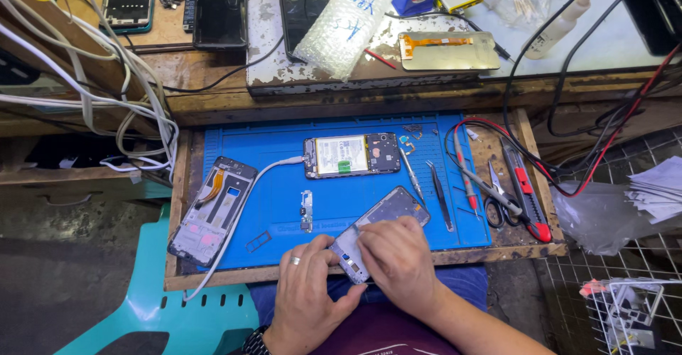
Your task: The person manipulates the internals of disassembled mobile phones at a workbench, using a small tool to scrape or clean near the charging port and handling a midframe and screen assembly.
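A: Blue silicone mat [284,184] covers the wooden tray. Phone frame [380,238] sits at 6 o'clock on the mat's near edge, tilted, far end toward 1 o'clock.

B: Hands?

A: Left hand [305,291], ring on one finger, is closed around the frame's near lower corner. Right hand [398,259] lies over the middle, fingertips pressing the edge; closed on it too.

B: Handling?

A: Judged light, thin, stiff but easily bent, with fragile inner parts. Best held by the long side rails, not the open centre.

B: Surroundings?

A: Opened phone [352,155] at 12 o'clock, white cable plugged in. Second bare frame [213,209] at 9 o'clock. Two tweezers [426,184] at 2 o'clock; scissors [501,202] and a red cutter [529,199] at 3 o'clock.
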